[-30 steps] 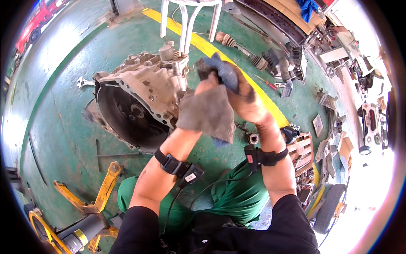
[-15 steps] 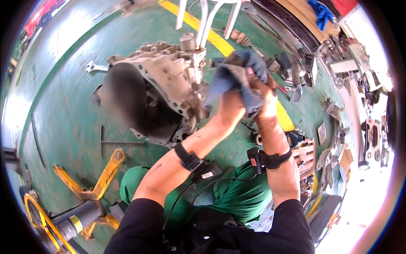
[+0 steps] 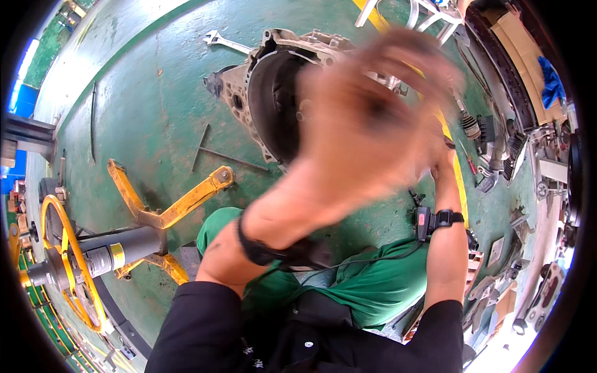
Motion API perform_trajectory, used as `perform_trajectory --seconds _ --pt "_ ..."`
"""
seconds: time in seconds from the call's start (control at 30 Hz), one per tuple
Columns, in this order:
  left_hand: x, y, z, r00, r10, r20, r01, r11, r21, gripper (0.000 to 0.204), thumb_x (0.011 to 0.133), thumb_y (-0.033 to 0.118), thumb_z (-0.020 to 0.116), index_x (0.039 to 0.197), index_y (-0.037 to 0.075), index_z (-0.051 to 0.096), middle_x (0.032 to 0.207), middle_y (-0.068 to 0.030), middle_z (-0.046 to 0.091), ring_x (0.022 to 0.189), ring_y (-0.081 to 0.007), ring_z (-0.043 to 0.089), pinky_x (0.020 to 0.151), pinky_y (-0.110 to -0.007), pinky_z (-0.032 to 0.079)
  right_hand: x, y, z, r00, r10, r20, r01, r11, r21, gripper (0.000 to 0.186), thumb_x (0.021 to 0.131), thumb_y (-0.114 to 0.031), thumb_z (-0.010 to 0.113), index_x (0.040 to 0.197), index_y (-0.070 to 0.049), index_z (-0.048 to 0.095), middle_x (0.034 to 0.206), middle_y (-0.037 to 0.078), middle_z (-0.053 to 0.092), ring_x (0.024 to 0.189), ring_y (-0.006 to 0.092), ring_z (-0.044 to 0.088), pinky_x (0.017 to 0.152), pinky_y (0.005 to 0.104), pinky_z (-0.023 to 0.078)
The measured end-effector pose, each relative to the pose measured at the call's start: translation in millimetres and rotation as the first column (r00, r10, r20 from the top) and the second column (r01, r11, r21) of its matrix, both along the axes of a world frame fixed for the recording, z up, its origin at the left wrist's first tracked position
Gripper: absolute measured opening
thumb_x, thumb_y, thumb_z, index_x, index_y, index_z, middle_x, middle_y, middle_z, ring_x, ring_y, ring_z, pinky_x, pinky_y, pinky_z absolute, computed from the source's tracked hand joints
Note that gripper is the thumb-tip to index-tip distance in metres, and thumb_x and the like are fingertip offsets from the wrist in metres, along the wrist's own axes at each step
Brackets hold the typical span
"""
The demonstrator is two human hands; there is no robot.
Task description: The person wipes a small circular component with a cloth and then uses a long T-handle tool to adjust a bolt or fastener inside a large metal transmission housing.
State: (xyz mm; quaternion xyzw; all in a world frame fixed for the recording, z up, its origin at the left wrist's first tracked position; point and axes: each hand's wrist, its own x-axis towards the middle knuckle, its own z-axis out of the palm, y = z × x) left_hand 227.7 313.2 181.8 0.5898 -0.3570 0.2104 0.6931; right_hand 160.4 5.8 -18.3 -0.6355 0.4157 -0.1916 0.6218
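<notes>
My left hand (image 3: 367, 124) is raised close to the camera and heavily blurred, so what it holds cannot be made out. It covers much of a grey metal gearbox housing (image 3: 261, 93) that lies on the green floor with its round open bell facing me. My right forearm, with a black wrist strap (image 3: 438, 219), reaches up along the right. Only the base of my right hand (image 3: 443, 163) shows beside the housing; its fingers are hidden behind the left hand. I am crouched in green trousers.
A wrench (image 3: 227, 42) lies beyond the housing and a thin T-shaped bar (image 3: 214, 152) to its left. A yellow-legged jack with a grey cylinder (image 3: 124, 245) stands at lower left. Loose metal parts (image 3: 497, 149) crowd the right, past a yellow floor line (image 3: 461, 186).
My left hand has swung up toward the camera into a blur. The grey-blue cloth both hands held at the housing is no longer visible. The view has shifted, with the housing's open bell nearer.
</notes>
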Motion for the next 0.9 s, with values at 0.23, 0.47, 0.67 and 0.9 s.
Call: perform_trajectory --seconds 0.23,0.47,0.67,0.9 --pt "94.3 69.2 -108.0 0.593 0.394 -0.702 -0.008 0.875 0.484 0.032 0.087 0.034 0.072 0.085 0.002 0.068 0.066 -0.0033 0.063 0.056 -0.0106 0.056 0.052 -0.027 0.043 9.0 -21.3 -29.7 0.854 -0.064 -0.516 -0.228 0.846 -0.482 0.041 0.074 -0.022 0.072 0.107 0.001 0.066 0.099 0.014 0.07 0.089 0.0257 0.067 0.079 0.037 0.052" --pt "125.8 30.2 -181.4 0.552 0.703 -0.449 0.099 0.479 0.872 0.054 0.079 0.048 0.071 0.097 -0.003 0.07 0.103 -0.0248 0.068 0.1 -0.0376 0.066 0.086 -0.041 0.052 -12.6 -32.4 -47.3 0.739 0.044 -0.673 -0.458 0.765 -0.453 0.065 0.065 -0.03 0.077 0.123 -0.006 0.06 0.114 0.021 0.067 0.107 0.0336 0.065 0.092 0.0412 0.05" --pt "131.4 15.8 -241.1 0.625 0.723 -0.295 -0.133 0.471 0.872 0.043 0.075 0.04 0.076 0.095 0.002 0.072 0.103 -0.0185 0.07 0.098 -0.033 0.069 0.084 -0.041 0.055 -14.7 -22.7 -57.1 0.684 0.235 -0.691 -0.617 0.692 -0.375 0.065 0.064 -0.028 0.079 0.123 -0.006 0.061 0.112 0.02 0.068 0.106 0.0312 0.066 0.091 0.0395 0.051" --pt "126.8 5.6 -225.9 0.536 0.733 -0.418 -0.068 0.531 0.844 0.032 0.074 0.031 0.075 0.092 0.004 0.072 0.1 -0.0166 0.071 0.096 -0.0308 0.069 0.083 -0.04 0.056 -19.4 -36.4 -124.0 0.383 0.582 -0.717 -0.923 0.272 -0.272 0.052 0.075 -0.02 0.076 0.122 -0.005 0.06 0.12 0.015 0.065 0.109 0.0292 0.063 0.092 0.0358 0.05"
